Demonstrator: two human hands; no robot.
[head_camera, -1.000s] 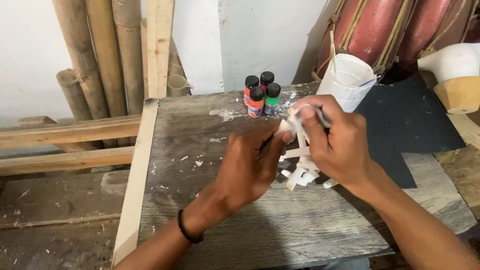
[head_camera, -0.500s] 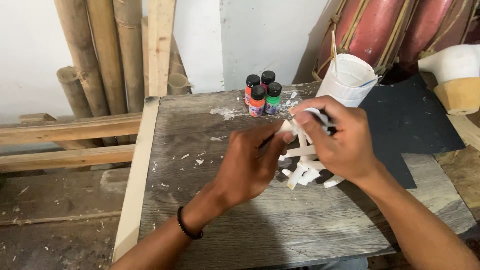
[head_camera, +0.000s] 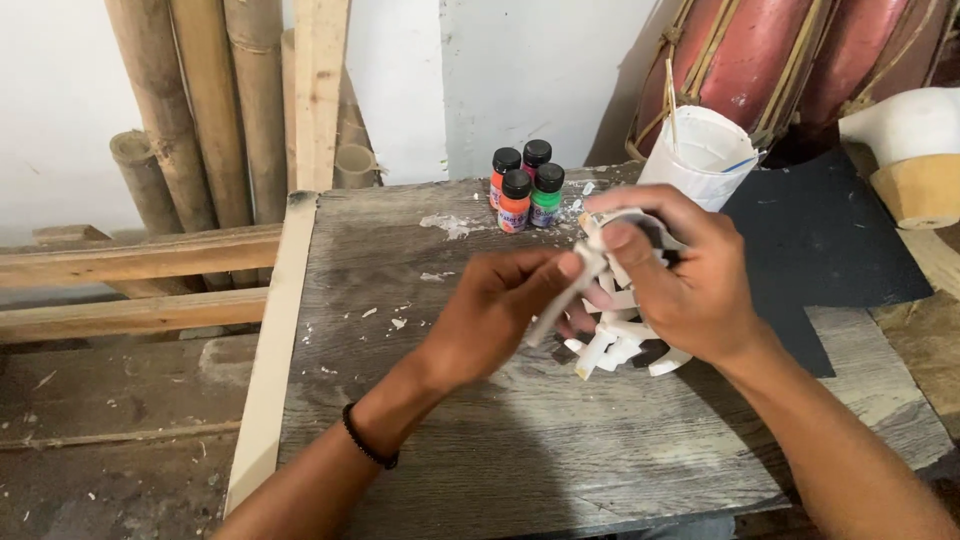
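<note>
Centre of the frame, both hands meet over the grey wooden table (head_camera: 480, 440). The left hand (head_camera: 500, 310) comes in from the lower left with a dark band on its wrist, fingers pinched narrow on a thin white stick (head_camera: 565, 300) that slants down to the left. The right hand (head_camera: 675, 280) reaches in from the lower right, fingers curled around the top of a small white model (head_camera: 615, 345) made of little sticks, which sits just right of centre and looks to rest on the table under that hand. The stick's upper end touches the model near the right thumb. Above them, at upper centre, four small paint bottles (head_camera: 525, 188) stand together with black caps, orange and green among them. Just right of those stands a white cup (head_camera: 700, 160) with a thin stick in it. A dark sheet (head_camera: 820, 250) lies at the right. Bamboo poles (head_camera: 190, 100) lean at the upper left.
</note>
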